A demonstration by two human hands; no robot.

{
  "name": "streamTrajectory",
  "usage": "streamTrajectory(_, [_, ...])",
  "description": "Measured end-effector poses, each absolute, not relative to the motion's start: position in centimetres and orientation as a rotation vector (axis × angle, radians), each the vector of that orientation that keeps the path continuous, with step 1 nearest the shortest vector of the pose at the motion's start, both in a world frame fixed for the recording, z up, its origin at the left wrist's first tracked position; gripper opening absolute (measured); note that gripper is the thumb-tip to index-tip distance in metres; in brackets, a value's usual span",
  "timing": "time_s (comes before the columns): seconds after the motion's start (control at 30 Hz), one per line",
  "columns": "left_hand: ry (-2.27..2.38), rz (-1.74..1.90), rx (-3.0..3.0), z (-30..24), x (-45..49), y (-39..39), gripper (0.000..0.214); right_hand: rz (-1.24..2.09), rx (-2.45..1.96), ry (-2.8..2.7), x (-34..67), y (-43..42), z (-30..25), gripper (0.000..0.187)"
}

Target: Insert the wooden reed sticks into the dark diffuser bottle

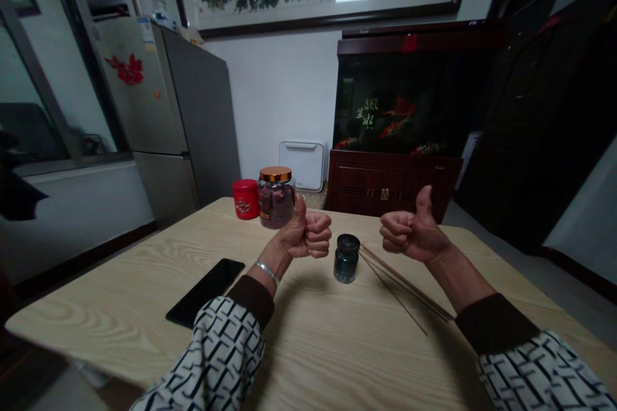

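Both of my hands are raised over the table in a thumbs-up shape. My left hand (306, 231) is a closed fist with the thumb pointing up, and nothing shows in it; a silver bangle circles the wrist. My right hand (413, 231) makes the same closed fist, thumb up, with nothing visible inside. Between them on the table stands a small dark glass bottle (346, 263) with a black top. Several thin brown sticks (402, 279) lie to its right, running toward my right forearm. Neither hand touches the bottle.
On the wooden table (308, 359), a black tablet (207, 292) lies left of my left forearm. A red canister (246, 199) and a large jar (276, 199) with an orange-gold lid stand at the far edge. Behind are a fridge (202, 115) and a fish tank (409, 103).
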State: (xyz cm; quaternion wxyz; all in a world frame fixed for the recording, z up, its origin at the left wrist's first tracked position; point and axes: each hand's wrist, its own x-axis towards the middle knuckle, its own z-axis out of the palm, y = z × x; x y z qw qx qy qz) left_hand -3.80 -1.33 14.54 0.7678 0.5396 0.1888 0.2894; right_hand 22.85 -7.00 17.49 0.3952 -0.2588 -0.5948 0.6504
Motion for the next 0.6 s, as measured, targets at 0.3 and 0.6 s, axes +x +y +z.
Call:
streamTrajectory(0.3, [0.314, 0.613, 1.178, 11.8, -4.0, -0.5, 0.074, 1.437, -0.973, -1.619, 22.2, -6.1, 15.7, 0.077])
streamTrajectory(0.6, [0.920, 1.123, 1.421, 2.8, 0.9, -0.4, 0.064, -0.030, -1.853, -2.289, 17.8, -4.4, 13.5, 0.067])
